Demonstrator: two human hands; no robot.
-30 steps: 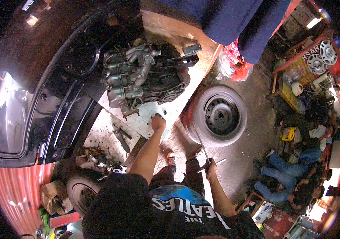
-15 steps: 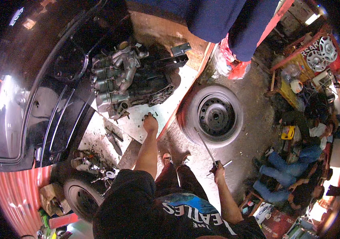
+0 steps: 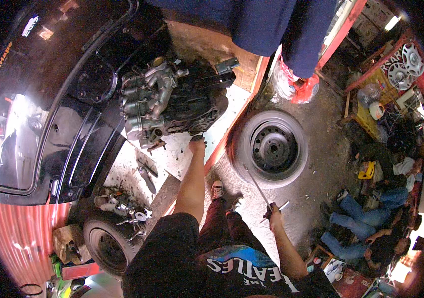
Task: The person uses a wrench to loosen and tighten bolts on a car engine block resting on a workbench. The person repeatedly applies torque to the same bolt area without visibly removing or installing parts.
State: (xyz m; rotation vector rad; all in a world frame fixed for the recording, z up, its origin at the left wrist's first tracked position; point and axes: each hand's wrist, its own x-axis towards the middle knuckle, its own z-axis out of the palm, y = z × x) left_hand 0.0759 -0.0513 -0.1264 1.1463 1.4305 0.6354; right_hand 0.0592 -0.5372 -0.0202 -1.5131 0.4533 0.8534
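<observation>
A greasy engine point(image 3: 157, 104) lies on a white-topped bench point(image 3: 177, 154). My left hand point(image 3: 198, 145) is at the engine's lower edge, its dark fingers curled in. Whatever is between them is too small and dark to make out. Down on the right, my right hand point(image 3: 274, 218) is wrapped round a T-handle wrench point(image 3: 258, 187) where its crossbar meets the long shaft. The shaft slants up and left, its tip over the edge of a tyre on a black steel wheel point(image 3: 274, 145). Pliers-like tools point(image 3: 146, 175) rest on the bench, left of my left forearm.
A dark car body point(image 3: 48, 114) fills the left side. Another wheel point(image 3: 106, 246) and metal parts point(image 3: 125, 208) are at lower left. Dark blue cloth point(image 3: 261, 25) hangs at the top beside a red and white plastic bag point(image 3: 301, 87). Seated people point(image 3: 356, 223) are at right, near a yellow container point(image 3: 366, 170).
My left hand has gone from the bench top up and slightly right to the engine's lower edge. My right hand keeps its hold on the T-handle wrench. The whole view has shifted slightly.
</observation>
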